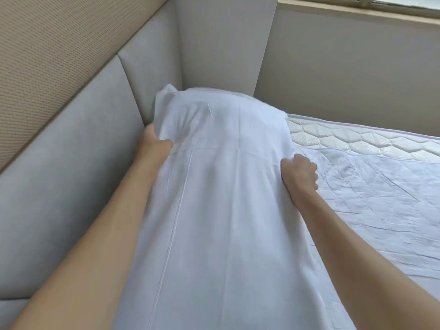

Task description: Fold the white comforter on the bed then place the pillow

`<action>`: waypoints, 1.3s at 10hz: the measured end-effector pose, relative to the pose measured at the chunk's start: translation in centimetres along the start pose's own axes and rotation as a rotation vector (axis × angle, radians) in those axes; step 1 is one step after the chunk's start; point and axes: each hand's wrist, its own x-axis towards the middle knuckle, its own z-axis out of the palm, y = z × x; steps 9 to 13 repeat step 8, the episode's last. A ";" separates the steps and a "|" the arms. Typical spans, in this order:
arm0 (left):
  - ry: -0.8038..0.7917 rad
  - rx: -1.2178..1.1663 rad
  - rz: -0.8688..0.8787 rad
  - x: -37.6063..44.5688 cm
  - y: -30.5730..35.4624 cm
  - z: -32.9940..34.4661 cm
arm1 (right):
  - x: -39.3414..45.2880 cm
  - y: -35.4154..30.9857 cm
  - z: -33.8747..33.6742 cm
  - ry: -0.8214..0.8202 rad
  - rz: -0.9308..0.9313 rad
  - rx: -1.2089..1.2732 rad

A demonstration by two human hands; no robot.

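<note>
- The near end of the pillow point(221, 198) runs off the bottom edge, and its far end hides the corner where the headboard point(78, 144) meets the wall.
- The pillow is white, long and smooth, with a seam down its left side; it lies along the headboard on the bed point(371, 186).
- The left hand point(154, 145) grips its left edge with curled fingers.
- The right hand point(301, 172) clutches its right edge.

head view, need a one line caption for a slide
Both hands, left hand and right hand, grip the sides of a white pillow beside the grey padded headboard.
</note>
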 end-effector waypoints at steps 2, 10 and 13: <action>-0.165 0.791 0.586 -10.8 -3.6 3.9 | -10.9 1.0 3.4 -0.121 -0.622 -0.508; -0.154 0.922 0.558 -29.7 -15.3 -1.1 | -28.7 15.7 -0.2 -0.223 -0.617 -0.622; -0.154 0.922 0.558 -29.7 -15.3 -1.1 | -28.7 15.7 -0.2 -0.223 -0.617 -0.622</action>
